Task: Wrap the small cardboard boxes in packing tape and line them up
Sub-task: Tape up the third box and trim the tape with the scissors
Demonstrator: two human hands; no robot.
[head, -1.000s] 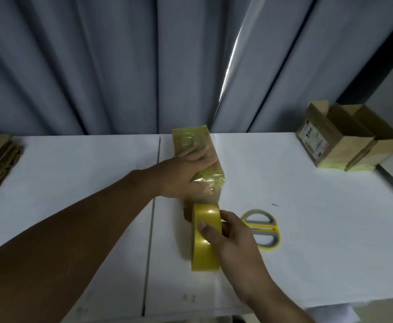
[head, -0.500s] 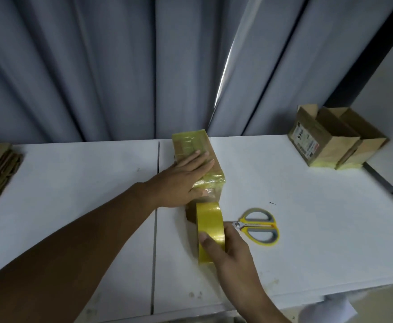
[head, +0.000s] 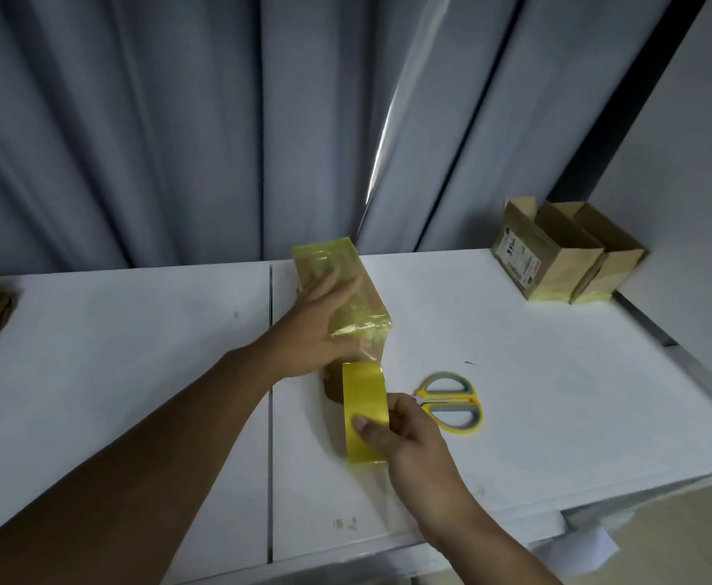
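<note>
Little has changed: the left hand [head: 318, 331] stays spread flat on the taped box [head: 324, 259] mid-bench [head: 134, 352] by the far edge. The right hand [head: 409, 437] still grips the tape roll [head: 362, 399] just beside the box's near end.

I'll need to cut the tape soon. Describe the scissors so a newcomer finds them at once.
On the white table, look just right of the right hand that grips the yellow tape roll. The scissors lie flat there, handles pointing right. Unlike the solid tape roll, they have two grey-and-yellow loops.
</note>
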